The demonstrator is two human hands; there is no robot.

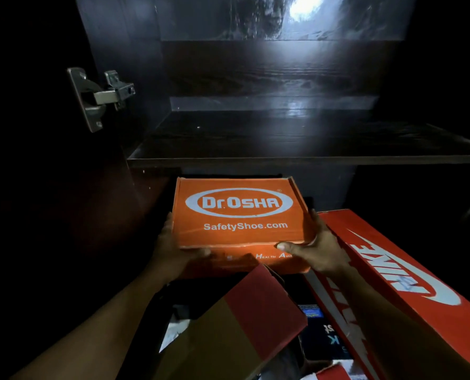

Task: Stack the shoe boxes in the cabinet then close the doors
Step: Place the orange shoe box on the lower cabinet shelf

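Both hands hold an orange shoe box (239, 212), printed "Dr.OSHA" and "SafetyShoe.com" in white on its lid, at the middle of the view, at the mouth of the compartment under the dark shelf (297, 157) of the cabinet (124, 37). The left hand (173, 248) grips the box at its 8 o'clock corner, thumb laid along the front face and the fingers wrapped up the left side, clamped on the cardboard. The right hand (314, 248) grips the 4 o'clock corner, thumb pressed on the front edge of the lid and the fingers closed along the right side. Whether the box rests on anything underneath cannot be told; its underside is in shadow. At 3 to 5 o'clock from it lies a long red Nike box (398, 272), tilted, its near end running off toward the lower right, with the right forearm crossing over it. At 6 o'clock an open brown carton with a red flap (255, 303) stands nearest the camera, and just right of it a dark box with blue print (324, 338) shows between the carton and the Nike box. At 10 o'clock a metal hinge (99, 97) sits on the cabinet's left wall. The shelf above carries a bright glare of light on its back panel at 12 o'clock.
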